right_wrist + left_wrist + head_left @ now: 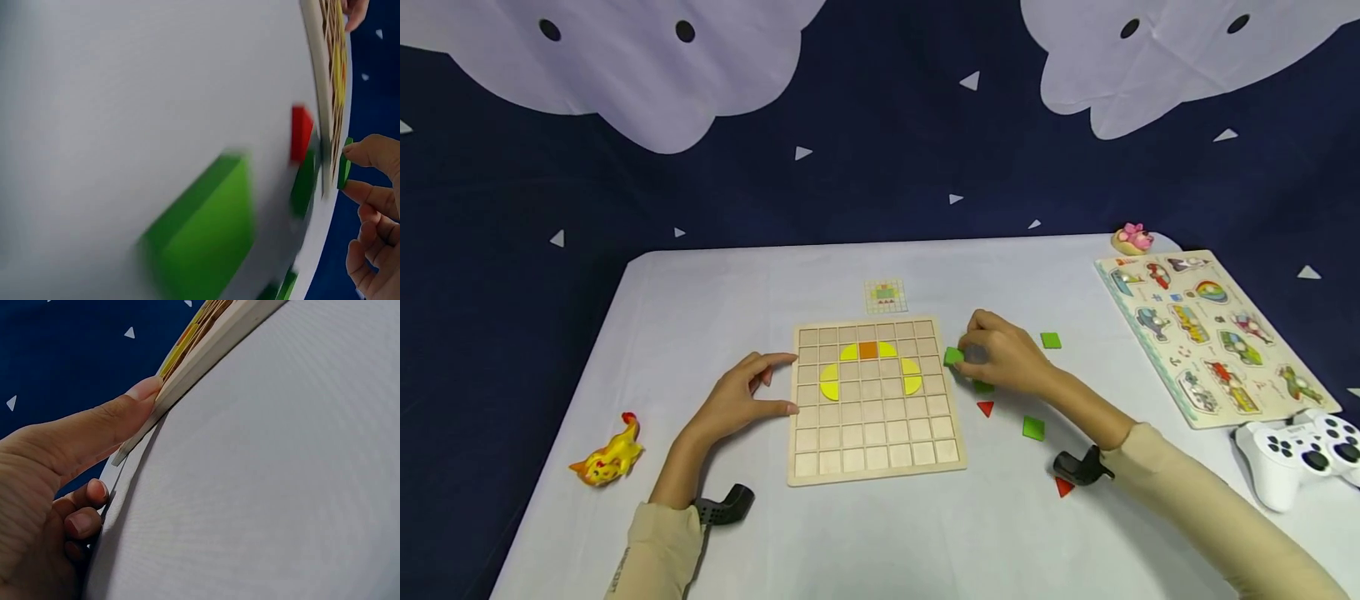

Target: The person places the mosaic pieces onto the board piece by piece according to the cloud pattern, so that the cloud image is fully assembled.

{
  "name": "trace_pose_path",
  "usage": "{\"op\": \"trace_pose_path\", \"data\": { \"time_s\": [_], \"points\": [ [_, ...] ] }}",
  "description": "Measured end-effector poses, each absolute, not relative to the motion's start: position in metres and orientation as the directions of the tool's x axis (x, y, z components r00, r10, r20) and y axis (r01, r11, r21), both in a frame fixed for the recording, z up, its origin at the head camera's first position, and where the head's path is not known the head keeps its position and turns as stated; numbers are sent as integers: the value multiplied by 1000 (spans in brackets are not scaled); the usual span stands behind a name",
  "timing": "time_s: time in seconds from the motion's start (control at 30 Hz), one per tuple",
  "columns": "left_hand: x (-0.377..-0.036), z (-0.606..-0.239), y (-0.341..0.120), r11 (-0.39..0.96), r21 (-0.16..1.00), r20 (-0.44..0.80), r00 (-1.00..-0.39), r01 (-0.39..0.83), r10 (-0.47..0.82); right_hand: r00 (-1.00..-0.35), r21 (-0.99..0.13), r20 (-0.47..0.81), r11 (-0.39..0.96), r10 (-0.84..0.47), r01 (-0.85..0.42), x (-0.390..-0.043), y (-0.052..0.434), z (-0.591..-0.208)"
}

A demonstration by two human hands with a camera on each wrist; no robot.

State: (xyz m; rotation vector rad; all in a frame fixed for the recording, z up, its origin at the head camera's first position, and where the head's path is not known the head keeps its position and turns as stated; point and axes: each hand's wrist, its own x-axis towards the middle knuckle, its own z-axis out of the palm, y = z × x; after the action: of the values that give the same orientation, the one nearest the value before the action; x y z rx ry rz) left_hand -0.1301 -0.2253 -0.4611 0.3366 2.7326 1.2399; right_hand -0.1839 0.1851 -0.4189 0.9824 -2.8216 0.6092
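Observation:
A wooden grid board (876,433) lies mid-table with yellow curved pieces (830,382) and an orange square (868,350) set in it. My left hand (752,392) rests against the board's left edge (187,375), thumb and forefinger touching it, holding nothing. Beside the board's right edge my right hand (970,354) pinches a green square tile (953,357), which shows edge-on (344,164) in the right wrist view. More green tiles (1050,340) (1033,428) and red triangles (986,408) (1063,487) lie on the table around that hand.
A small pattern card (885,295) lies behind the board. At right are a peg puzzle board (1217,333), a white game controller (1300,454) and a pink toy (1133,238). A yellow toy animal (606,457) sits at front left. Dark backdrop behind the white table (700,283).

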Motion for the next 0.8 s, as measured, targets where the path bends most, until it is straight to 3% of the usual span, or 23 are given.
{"op": "trace_pose_path", "data": {
  "time_s": [0.33, 0.8],
  "points": [
    [-129, -460, -226, 622, 767, -12, -966, 158, 260, -664, -293, 208, 602, -718, -743, -187, 118, -415],
    [-130, -457, -225, 621, 768, -12, -966, 157, 259, -583, -230, 173, 543, -794, -808, -189, 59, -421]
  ]
}}
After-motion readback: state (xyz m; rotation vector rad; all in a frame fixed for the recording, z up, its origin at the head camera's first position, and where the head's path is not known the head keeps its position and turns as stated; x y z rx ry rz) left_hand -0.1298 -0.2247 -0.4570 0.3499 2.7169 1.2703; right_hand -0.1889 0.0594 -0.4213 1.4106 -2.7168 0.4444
